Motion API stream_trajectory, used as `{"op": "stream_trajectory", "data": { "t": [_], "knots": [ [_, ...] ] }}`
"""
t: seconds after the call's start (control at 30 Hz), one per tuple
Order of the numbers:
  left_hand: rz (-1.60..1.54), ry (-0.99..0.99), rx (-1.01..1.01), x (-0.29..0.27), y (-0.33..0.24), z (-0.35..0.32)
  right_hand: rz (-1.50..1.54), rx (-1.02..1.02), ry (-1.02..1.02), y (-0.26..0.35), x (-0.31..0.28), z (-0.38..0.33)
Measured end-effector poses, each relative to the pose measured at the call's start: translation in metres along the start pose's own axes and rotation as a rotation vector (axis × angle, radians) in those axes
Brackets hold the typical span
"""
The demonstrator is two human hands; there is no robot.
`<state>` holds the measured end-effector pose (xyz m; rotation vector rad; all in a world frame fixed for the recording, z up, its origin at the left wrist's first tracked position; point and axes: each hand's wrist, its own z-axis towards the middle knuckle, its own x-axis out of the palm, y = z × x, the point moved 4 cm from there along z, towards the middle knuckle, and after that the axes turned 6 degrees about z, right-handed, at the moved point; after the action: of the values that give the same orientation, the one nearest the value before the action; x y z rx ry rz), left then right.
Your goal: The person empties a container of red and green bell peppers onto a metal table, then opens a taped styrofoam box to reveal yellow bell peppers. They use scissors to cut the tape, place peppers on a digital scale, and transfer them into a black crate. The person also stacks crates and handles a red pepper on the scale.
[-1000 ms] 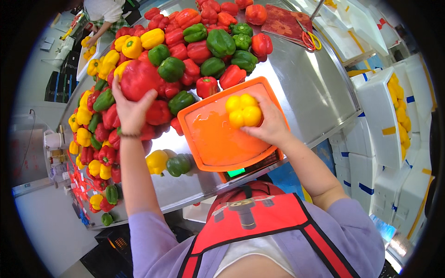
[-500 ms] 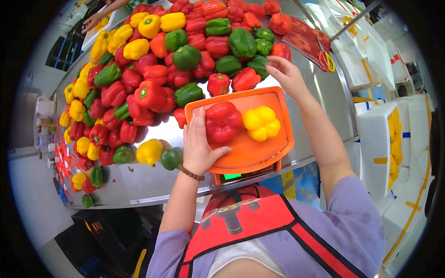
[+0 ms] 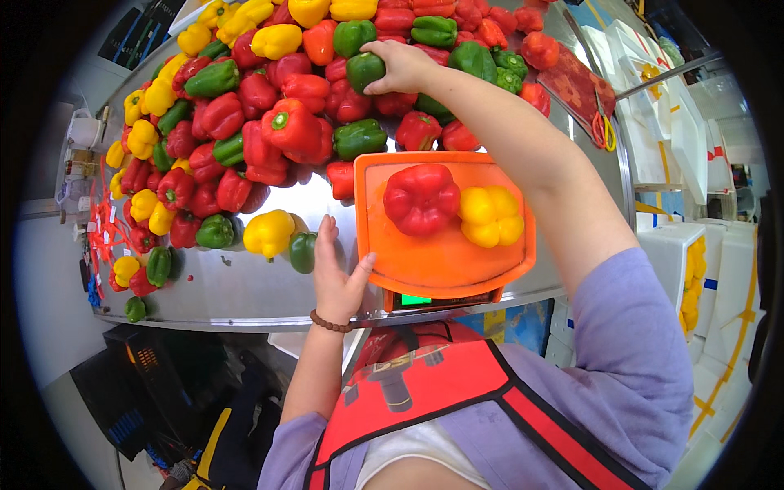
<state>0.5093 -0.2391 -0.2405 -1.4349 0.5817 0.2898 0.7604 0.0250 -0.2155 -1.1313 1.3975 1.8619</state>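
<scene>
My right hand [image 3: 398, 67] reaches across to the pile, its fingers wrapped round a green bell pepper [image 3: 365, 73]. At the near left corner of the orange tray [image 3: 441, 269], my left hand [image 3: 339, 282] is spread open with nothing in it. In the tray a red bell pepper [image 3: 421, 199] lies beside a yellow bell pepper [image 3: 491, 216]. The tray rests on a scale with a lit green display [image 3: 416, 300]. Beyond the tray spreads a heap of bell peppers [image 3: 296, 131], mostly red with some green and yellow.
The peppers lie on a metal table [image 3: 237, 306]. Next to my left hand are a loose yellow pepper [image 3: 269, 234] and a loose green pepper [image 3: 303, 252]. Scissors [image 3: 604, 129] lie by a red sheet at the far right. White foam boxes [image 3: 671, 265] stand to the right.
My right hand has moved left from the far right of the tray and taken hold of a green pepper. My left hand has come off the red pepper and drawn back to the tray's edge.
</scene>
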Motion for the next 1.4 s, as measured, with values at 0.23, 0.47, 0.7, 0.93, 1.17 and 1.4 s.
{"op": "stream_trajectory", "data": {
  "t": [0.23,0.47,0.7,0.93,1.17,1.4],
  "knots": [
    [-0.087,-0.006,-0.046,-0.004,0.003,-0.006,0.763,0.148,-0.325,-0.005,-0.085,-0.125],
    [0.124,-0.063,0.146,0.001,-0.019,-0.003,-0.177,0.151,-0.021,0.024,-0.14,-0.251],
    [0.09,0.007,0.393,0.036,-0.07,0.041,0.101,0.115,0.118,0.05,-0.106,-0.248],
    [0.049,0.057,0.42,0.033,-0.071,0.006,1.02,0.179,-0.44,0.033,-0.074,-0.255],
    [-0.228,0.103,0.301,0.03,-0.056,0.014,1.19,-0.076,-0.205,0.104,-0.047,-0.235],
    [-0.419,-0.244,0.138,-0.061,-0.013,0.012,1.055,-0.12,-0.68,0.075,-0.127,-0.315]
  ]
}}
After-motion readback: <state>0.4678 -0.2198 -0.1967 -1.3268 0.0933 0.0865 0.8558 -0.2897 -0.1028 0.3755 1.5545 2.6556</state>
